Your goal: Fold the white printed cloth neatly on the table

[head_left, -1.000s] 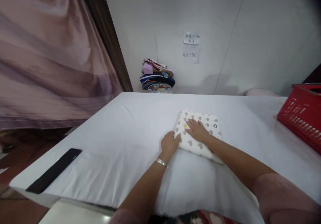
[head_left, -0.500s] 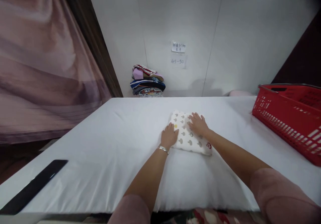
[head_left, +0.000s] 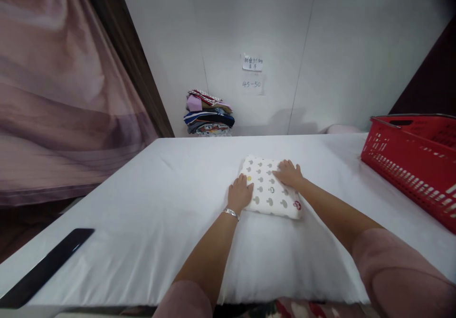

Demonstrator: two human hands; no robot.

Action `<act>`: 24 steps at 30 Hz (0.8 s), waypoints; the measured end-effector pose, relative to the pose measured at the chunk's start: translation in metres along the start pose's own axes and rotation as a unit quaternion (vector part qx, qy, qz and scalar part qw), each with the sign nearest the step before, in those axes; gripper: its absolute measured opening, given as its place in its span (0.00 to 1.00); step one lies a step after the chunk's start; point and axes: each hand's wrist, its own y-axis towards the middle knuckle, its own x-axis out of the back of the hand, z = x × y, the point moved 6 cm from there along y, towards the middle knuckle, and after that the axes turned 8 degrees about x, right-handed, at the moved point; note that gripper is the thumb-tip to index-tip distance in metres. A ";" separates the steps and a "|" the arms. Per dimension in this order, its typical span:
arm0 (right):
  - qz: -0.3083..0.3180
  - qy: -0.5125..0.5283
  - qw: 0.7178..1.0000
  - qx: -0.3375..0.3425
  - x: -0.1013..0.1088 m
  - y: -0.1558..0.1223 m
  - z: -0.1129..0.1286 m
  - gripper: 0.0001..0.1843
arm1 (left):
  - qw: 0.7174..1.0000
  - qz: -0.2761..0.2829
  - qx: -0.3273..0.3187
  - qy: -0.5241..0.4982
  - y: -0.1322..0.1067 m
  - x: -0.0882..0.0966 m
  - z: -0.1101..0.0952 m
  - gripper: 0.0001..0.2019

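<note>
A folded white cloth (head_left: 265, 185) with grey mushroom prints and a few coloured ones lies flat on the white-covered table (head_left: 171, 190). Along its left edge rests my left hand (head_left: 240, 193), fingers spread and a silver bracelet at the wrist. My right hand (head_left: 288, 173) lies open on the cloth's upper right part, its fingers stretched out. Neither hand grips the fabric. The palms hide parts of the cloth's left and right edges.
A red plastic basket (head_left: 409, 161) stands at the table's right. Folded clothes (head_left: 209, 113) are stacked by the back wall, left of two paper notes (head_left: 252, 73). At the front left lies a long black flat object (head_left: 48, 266). A pink curtain (head_left: 64, 95) hangs left.
My right hand has slid a little to the right over the cloth, toward its upper right edge. My left hand stays at the left edge.
</note>
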 end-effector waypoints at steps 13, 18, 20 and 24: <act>-0.004 0.021 0.994 0.109 -0.001 0.041 0.066 0.36 | 0.999 -0.031 0.006 0.010 -0.003 -0.002 -0.001 0.24; 0.011 0.039 0.981 0.190 -0.011 0.070 0.115 0.33 | 0.999 -0.041 0.006 0.021 -0.004 -0.004 0.000 0.25; 0.013 0.033 0.980 0.197 -0.019 0.074 0.119 0.33 | 0.999 -0.043 0.008 0.023 -0.005 -0.005 0.000 0.25; 0.015 0.031 0.980 0.198 -0.025 0.075 0.115 0.33 | 0.999 -0.044 0.013 0.028 -0.005 -0.006 -0.001 0.25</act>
